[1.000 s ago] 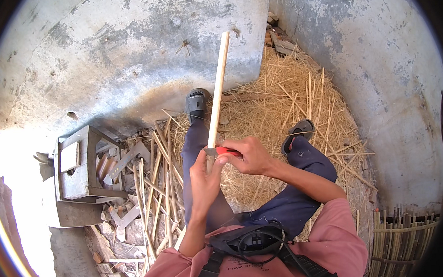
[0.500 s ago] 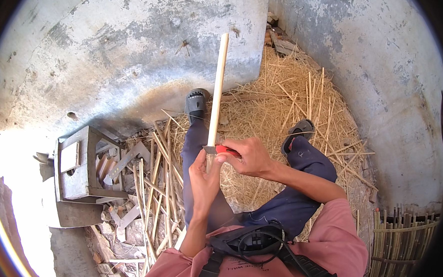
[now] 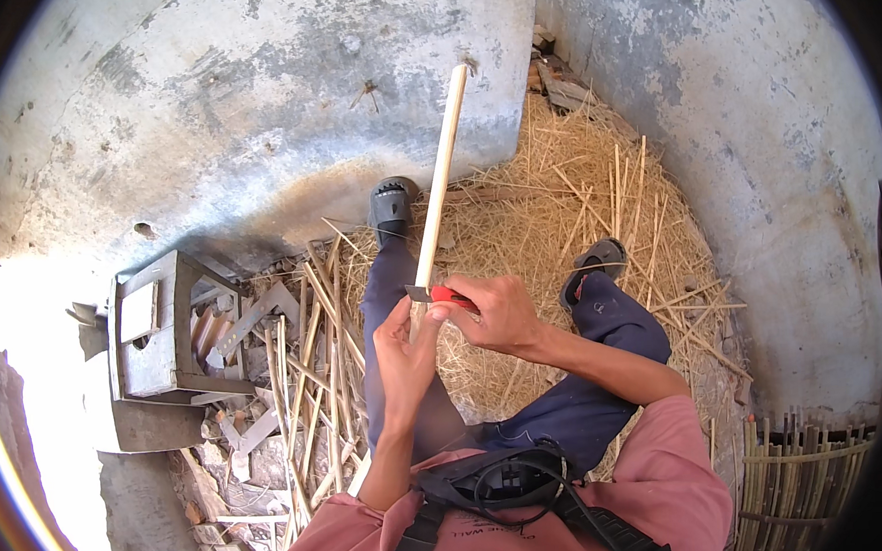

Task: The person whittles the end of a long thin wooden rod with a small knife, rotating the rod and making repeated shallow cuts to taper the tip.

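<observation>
A long pale strip of wood or bamboo [image 3: 442,181] points away from me, its far end raised toward the wall. My left hand [image 3: 403,345] is closed around its near end. In my right hand [image 3: 495,311] is a knife with a red handle [image 3: 449,295]. Its dark, short blade [image 3: 418,294] lies across the strip, just beyond my left fingers. The fingers of both hands are close together at the blade. My palms hide the nearest end of the strip.
Straw-like shavings [image 3: 518,222] cover the floor between and beyond my feet. Several poles [image 3: 311,372] lie left of my leg, near a wooden box frame [image 3: 154,325]. A slatted bamboo piece [image 3: 806,476] stands at the lower right. A wall [image 3: 282,94] rises ahead.
The strip's far end has swung slightly right. The knife blade has tilted a little and shifted slightly toward me; both hands keep nearly the same place.
</observation>
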The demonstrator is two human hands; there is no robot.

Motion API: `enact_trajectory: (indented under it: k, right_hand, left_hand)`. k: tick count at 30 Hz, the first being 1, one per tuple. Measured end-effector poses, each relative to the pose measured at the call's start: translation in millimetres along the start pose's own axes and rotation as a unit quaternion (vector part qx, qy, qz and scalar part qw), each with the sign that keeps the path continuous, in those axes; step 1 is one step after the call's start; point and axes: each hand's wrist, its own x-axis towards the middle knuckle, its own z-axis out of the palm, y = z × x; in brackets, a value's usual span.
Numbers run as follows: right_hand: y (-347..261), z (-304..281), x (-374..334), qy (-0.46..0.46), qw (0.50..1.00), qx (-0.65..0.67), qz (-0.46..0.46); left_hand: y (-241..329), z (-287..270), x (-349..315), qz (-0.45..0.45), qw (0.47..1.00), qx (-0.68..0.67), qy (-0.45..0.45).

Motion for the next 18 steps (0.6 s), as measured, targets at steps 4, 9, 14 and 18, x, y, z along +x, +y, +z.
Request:
enact_trajectory:
  k: [4,9,14,18]
  right_hand:
    - [3.6,3.7,-0.4,0.026,0.999,0.010,-0.022]
    - [-0.4,1.1,1.0,0.019,1.000,0.005,-0.011]
    - [7.0,0.3,1.7,0.013,1.000,-0.002,-0.010]
    - [2.7,-5.1,5.2,0.010,0.999,-0.019,-0.034]
  left_hand:
    - [0.7,-1.3,-0.2,-0.012,1.000,0.004,-0.003]
    - [-2.7,0.7,0.1,-0.008,1.000,0.023,0.008]
    - [1.4,1.5,0.2,-0.014,1.000,0.027,0.006]
    - [-2.0,-1.1,1.4,0.000,1.000,0.016,-0.004]
